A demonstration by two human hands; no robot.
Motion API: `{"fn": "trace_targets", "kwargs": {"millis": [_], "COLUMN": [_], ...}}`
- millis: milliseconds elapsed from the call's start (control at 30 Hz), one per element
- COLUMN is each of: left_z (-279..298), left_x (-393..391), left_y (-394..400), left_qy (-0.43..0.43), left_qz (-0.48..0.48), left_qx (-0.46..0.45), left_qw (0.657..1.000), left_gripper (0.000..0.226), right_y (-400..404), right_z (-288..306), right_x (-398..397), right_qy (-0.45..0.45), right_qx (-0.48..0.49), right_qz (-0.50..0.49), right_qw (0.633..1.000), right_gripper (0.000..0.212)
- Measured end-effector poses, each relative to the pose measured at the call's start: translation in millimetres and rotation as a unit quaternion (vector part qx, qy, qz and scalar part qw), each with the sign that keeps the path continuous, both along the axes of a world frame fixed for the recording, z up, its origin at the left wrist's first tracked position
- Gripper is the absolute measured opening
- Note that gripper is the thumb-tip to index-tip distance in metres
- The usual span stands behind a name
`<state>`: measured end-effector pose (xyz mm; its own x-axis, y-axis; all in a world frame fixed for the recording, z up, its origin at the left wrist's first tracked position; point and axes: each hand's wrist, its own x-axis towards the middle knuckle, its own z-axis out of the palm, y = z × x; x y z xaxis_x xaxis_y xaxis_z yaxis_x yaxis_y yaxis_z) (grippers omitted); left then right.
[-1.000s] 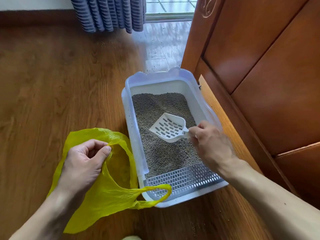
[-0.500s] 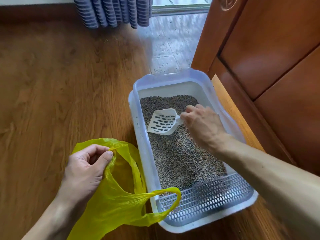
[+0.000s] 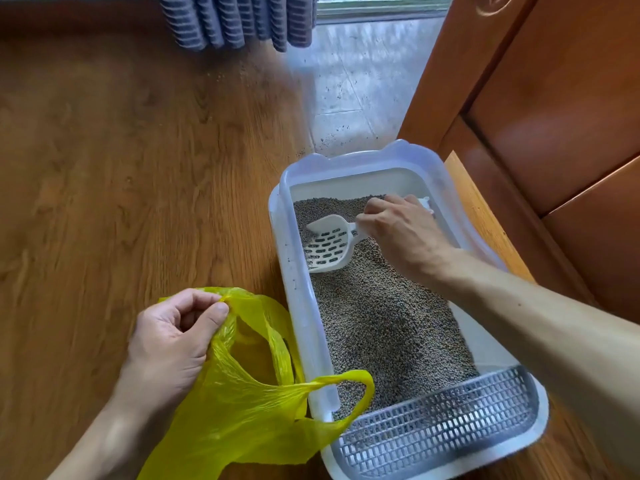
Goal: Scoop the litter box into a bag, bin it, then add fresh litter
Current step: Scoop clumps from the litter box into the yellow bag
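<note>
Litter is spread grey and granular inside 1 white litter box on the wooden floor, beside 1 wooden cabinet; 1 white slotted scoop is gripped by the handle in the right hand, its blade resting on the granules; 1 handle of 1 yellow bag is pinched by the left hand, just beside the box; 1 grey grille is seen at the near end.

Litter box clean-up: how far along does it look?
Early. Ready: the left hand pinches a handle of the yellow plastic bag, holding it open beside the litter box. In hand: the right hand grips the white slotted scoop, which sits on the grey litter. Left: scooping into the bag, binning it, adding fresh litter; none is in view.
</note>
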<state>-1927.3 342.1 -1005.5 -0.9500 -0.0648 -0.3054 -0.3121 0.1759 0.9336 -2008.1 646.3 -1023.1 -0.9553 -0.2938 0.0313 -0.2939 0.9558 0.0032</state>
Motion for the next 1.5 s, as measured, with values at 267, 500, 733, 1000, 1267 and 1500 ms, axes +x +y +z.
{"fn": "trace_targets", "kwargs": {"millis": [267,500,733,1000,1267,1500], "left_z": [-2.1,6.5,13.3,19.7,24.6,24.6], "left_x": [4.7,8.0,17.4,41.2,57.9,63.9], "left_y": [0.5,-1.1,6.4,10.9,17.3,22.0], "left_qy": [-0.002,0.000,0.020,0.043,0.052,0.062], "left_qz": [-0.003,-0.003,-0.004,-0.012,-0.004,-0.006], "left_qx": [-0.003,-0.003,-0.002,-0.013,-0.007,0.000], "left_qw": [1.000,1.000,1.000,0.999,0.999,0.998], "left_gripper": [0.009,0.008,0.008,0.009,0.008,0.008], "right_y": [11.0,15.5,27.4,23.9,39.8,45.0], "right_z": [-25.6,-23.7,4.6,28.0,50.4,59.1], "right_x": [7.0,34.5,80.7,147.5,186.7,204.9], "right_qy": [0.017,0.021,0.036,0.035,0.047,0.040], "right_qx": [-0.041,-0.081,-0.116,-0.130,-0.083,-0.078], "right_qz": [-0.024,-0.058,-0.119,-0.168,-0.168,-0.187], "right_qw": [0.999,0.995,0.985,0.976,0.981,0.979], "right_gripper": [0.018,0.014,0.028,0.024,0.017,0.019]}}
